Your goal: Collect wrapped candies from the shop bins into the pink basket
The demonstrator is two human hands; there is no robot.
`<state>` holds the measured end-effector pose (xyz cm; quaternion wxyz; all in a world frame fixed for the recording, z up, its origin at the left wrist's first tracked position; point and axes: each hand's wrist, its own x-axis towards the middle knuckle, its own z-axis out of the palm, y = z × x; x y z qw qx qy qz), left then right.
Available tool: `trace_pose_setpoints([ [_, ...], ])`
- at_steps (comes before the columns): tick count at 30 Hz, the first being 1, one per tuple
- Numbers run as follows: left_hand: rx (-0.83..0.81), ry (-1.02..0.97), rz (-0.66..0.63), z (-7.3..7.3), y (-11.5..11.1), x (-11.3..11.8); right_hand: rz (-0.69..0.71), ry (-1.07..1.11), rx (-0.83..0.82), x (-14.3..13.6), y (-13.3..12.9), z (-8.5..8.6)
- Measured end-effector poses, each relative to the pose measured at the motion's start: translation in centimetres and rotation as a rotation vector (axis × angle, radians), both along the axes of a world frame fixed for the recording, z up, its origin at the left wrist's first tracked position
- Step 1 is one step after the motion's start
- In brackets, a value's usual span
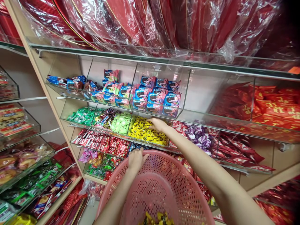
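Observation:
A pink perforated basket (185,175) is tilted in front of the shelves, with some yellow-wrapped candies (161,218) at its bottom. My left hand (137,160) grips the basket's far rim, fingers curled over it. In the clear bin above the basket, my right hand (158,125) reaches onto a pile of yellow-wrapped candies (145,132). Its fingertips are partly hidden among the wrappers, so what they hold, if anything, cannot be made out. Light-green candies (120,122) lie just left of the yellow pile.
Clear shelf dividers and front lips (112,101) surround the bins. Blue-and-pink cookie packs (154,95) stand above, purple candies (199,136) and red packets (278,106) to the right. Plastic-wrapped red items (140,25) fill the top shelf. More stocked shelves (25,159) are at left.

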<state>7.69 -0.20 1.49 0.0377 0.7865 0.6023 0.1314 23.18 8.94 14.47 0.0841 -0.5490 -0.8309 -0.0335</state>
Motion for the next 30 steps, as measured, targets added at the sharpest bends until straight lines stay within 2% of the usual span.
trace_pose_setpoints([
  [9, 0.012, 0.007, -0.01, 0.0, -0.1, 0.1, -0.032, 0.033, 0.047, -0.2, -1.0, 0.6],
  [14, 0.017, 0.015, -0.011, 0.1, -0.1, 0.2, 0.031, 0.039, 0.1, -0.4, -2.2, 1.3],
  [22, 0.037, 0.022, -0.017, -0.1, -0.1, 0.5, -0.025, -0.035, 0.09, -0.1, -3.3, 0.6],
  [26, 0.055, 0.024, -0.023, -0.3, 0.0, 0.3, 0.085, 0.025, 0.142, -0.4, -5.0, 1.1],
  [30, 0.044, 0.027, -0.016, -0.2, 0.1, 0.2, 0.259, 0.152, 0.136, -1.3, -9.7, 1.0],
])
